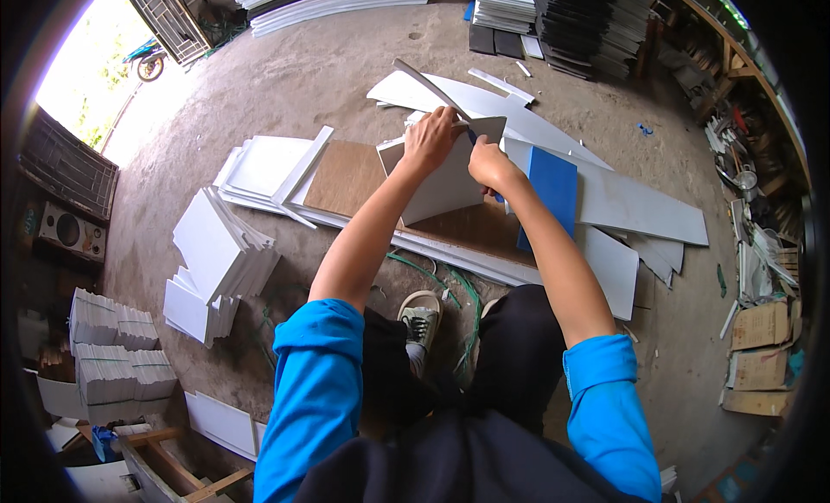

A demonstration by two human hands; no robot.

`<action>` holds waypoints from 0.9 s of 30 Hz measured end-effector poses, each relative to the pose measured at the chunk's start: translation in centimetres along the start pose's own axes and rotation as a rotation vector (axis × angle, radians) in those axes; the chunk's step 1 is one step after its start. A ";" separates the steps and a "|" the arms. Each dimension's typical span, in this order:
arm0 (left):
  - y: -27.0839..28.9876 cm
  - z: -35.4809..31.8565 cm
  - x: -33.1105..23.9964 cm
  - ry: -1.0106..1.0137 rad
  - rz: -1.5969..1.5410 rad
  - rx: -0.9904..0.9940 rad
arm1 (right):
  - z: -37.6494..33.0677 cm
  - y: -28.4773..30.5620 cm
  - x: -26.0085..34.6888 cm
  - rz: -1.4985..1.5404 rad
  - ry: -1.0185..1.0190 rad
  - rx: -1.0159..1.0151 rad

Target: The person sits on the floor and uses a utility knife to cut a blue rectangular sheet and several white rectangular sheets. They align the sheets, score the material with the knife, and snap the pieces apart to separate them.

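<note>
A white foam-like board (441,185) stands tilted on edge over a brown wooden board (341,176). My left hand (430,140) is closed on its upper edge. A narrow pale strip (428,83) sticks out beyond those fingers, up and to the left; whether it joins the board is hidden. In my right hand (493,167), fingers wrapped round, is a blue-handled knife (472,135), held against the board's upper right edge. Its blade is mostly hidden. A blue panel (553,187) lies just right of that hand.
White sheets (644,207) and offcuts lie around the wooden board. Stacks of cut white pieces (216,252) stand on the left. Green cord (467,300) lies by my shoe (421,321). Taller board stacks (337,6) are at the back, cardboard boxes (761,326) at the right.
</note>
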State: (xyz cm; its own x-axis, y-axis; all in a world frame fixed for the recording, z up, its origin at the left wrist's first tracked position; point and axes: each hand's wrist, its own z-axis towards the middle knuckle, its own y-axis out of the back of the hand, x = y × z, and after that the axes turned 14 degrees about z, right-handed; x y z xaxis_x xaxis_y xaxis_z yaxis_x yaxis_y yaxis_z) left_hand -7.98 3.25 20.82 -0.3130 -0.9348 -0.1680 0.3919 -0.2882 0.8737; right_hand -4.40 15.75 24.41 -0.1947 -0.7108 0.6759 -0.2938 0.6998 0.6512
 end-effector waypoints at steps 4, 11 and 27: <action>-0.1 0.1 0.1 -0.022 0.016 -0.019 | 0.1 -0.2 -0.3 -0.023 -0.001 -0.024; 0.4 0.2 0.1 -0.067 -0.010 0.006 | 1.4 -0.2 0.4 0.029 -0.073 -0.031; 1.4 1.5 -0.5 0.336 -0.188 0.082 | 0.7 -0.8 -1.9 -0.072 0.247 -0.097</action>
State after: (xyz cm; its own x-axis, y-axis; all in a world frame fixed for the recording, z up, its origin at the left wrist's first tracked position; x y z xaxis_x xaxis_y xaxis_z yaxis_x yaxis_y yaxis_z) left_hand -8.57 3.61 22.85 -0.0664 -0.8869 -0.4572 0.2798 -0.4564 0.8446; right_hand -4.50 16.52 22.36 0.0609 -0.7286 0.6822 -0.2053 0.6597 0.7229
